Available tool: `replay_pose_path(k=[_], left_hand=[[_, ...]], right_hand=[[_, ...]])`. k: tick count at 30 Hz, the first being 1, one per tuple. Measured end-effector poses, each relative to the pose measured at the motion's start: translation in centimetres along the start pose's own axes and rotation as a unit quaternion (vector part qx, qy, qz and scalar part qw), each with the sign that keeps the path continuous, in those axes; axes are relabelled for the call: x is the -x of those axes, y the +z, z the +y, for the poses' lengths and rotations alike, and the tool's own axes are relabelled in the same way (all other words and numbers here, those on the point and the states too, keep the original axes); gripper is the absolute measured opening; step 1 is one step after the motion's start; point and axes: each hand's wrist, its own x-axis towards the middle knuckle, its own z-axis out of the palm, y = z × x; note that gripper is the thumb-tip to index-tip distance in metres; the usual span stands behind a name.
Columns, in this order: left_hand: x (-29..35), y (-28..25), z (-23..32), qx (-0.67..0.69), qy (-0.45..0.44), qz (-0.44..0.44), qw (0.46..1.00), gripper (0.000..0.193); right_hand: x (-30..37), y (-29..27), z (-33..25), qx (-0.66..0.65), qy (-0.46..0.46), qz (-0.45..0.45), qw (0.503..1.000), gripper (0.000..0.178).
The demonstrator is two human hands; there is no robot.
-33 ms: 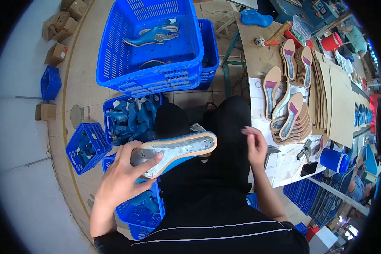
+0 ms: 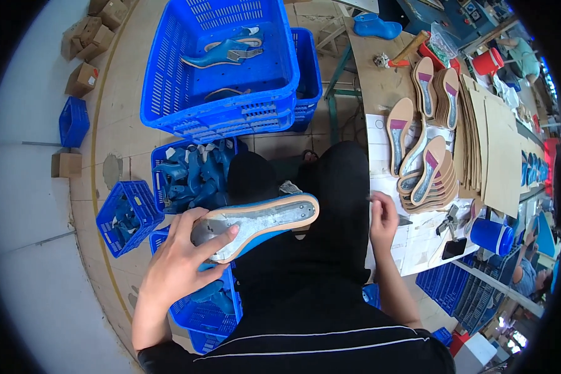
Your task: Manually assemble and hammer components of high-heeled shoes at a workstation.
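Note:
My left hand [image 2: 179, 252] is shut on the heel end of a blue shoe last [image 2: 265, 239]. The last lies sideways over my lap, with its sole side facing up. A tan-rimmed insole [image 2: 274, 215] with a grey middle strip covers that side; dark spots show near its toe end. My thumb presses on the grey heel area, and the other fingers go round the far side. To the right, beside the table edge, my right hand [image 2: 384, 221] is raised with loosely bent fingers and a gap at the thumb. Nothing shows in it.
Blue crates [image 2: 221, 118] stand ahead and at left, several holding blue lasts [image 2: 196, 177]. On the right table [image 2: 386, 255] are stacked insoles [image 2: 433, 168], cardboard sheets [image 2: 502, 156], a hammer [image 2: 411, 47], a phone [image 2: 454, 249] and a blue jug [image 2: 491, 237].
My right hand has shifted slightly right and down, and its fingers have bent more. My left hand and the shoe last stay in place.

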Motion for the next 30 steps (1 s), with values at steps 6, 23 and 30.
replay_pose_path(k=[6,23,30], left_hand=[[-0.2,-0.1,0.2,-0.011,-0.001,-0.017,1.000,0.072],[1.2,-0.1,0.6,-0.027,-0.019,-0.011,0.999,0.076],[1.3,-0.2,0.6,-0.030,-0.015,-0.031,0.999,0.077]], right_hand=[[5.8,-6.7,6.6,0.437,0.035,0.159,0.884,0.045],[6.1,-11.3,-0.2,-0.127,0.456,-0.067,0.878,0.023],[3.3,-7.1,-13.9,-0.071,0.040,-0.062,0.995,0.018]])
